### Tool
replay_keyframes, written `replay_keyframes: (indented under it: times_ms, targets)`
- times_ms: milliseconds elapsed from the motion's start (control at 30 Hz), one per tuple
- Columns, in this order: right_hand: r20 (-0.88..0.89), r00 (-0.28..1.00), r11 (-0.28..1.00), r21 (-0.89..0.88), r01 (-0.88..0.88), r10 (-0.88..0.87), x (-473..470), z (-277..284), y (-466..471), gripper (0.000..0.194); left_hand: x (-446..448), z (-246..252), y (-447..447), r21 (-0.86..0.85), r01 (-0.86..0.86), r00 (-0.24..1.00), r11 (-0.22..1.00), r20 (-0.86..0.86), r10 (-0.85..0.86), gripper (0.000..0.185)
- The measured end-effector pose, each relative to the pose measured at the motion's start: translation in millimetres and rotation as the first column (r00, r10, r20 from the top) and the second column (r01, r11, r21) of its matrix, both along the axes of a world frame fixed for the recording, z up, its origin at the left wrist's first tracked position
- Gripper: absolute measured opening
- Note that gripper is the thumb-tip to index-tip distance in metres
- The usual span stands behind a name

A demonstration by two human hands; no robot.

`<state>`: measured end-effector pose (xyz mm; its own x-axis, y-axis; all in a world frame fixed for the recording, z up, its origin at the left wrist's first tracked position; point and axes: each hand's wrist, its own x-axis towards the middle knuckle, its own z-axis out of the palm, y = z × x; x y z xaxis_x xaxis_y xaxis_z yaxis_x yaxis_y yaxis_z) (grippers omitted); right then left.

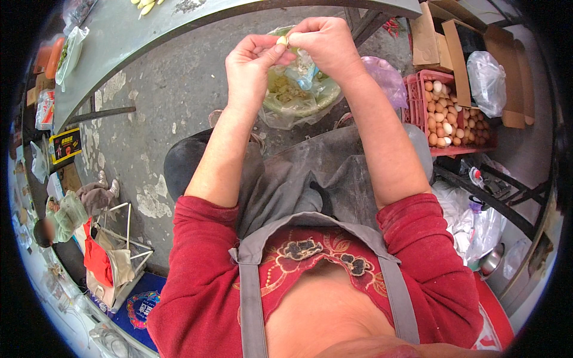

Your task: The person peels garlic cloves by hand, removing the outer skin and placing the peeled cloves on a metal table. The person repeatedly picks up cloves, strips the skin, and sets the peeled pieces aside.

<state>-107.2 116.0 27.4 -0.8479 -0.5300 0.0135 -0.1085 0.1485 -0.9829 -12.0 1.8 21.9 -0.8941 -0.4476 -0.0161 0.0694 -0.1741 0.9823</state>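
My left hand pinches a small pale yellow piece of produce between thumb and fingertips. Its exact kind is too small to tell. Against the same piece, from the other side, press the bent fingers of my right hand. Both hands are raised above a light green basin lined with clear plastic. Pale peelings and a crumpled plastic bag lie inside the basin, partly hidden by my hands.
A grey metal-topped table stands ahead, bearing pale yellow produce. At right are a red crate of eggs, a cardboard box and a purple bag. Another person is at far left beside a folding chair.
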Motion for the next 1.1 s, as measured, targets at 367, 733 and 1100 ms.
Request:
replay_keyframes:
  times_ms: [367, 733, 1100]
  targets:
    - [-0.088, 0.996, 0.95, 0.311, 0.027, 0.001, -12.8, 2.4, 9.1, 0.017, -2.6, -14.2, -16.5, 0.525, 0.018, 1.0, 0.851, -0.027, -0.004, 0.017]
    - [0.263, 0.95, 0.966, -0.238, -0.106, 0.169, -4.4, 1.9, 4.0, 0.027, -2.0, -18.2, -12.7, 0.483, 0.114, 0.985, 0.868, 0.059, -0.162, 0.018]
    - [-0.183, 0.982, 0.997, -0.061, -0.049, 0.038, 9.1, 10.1, -0.3, 0.029, -0.7, -5.4, -2.5, 0.327, 0.031, 0.985, 0.945, 0.148, -0.083, 0.017]
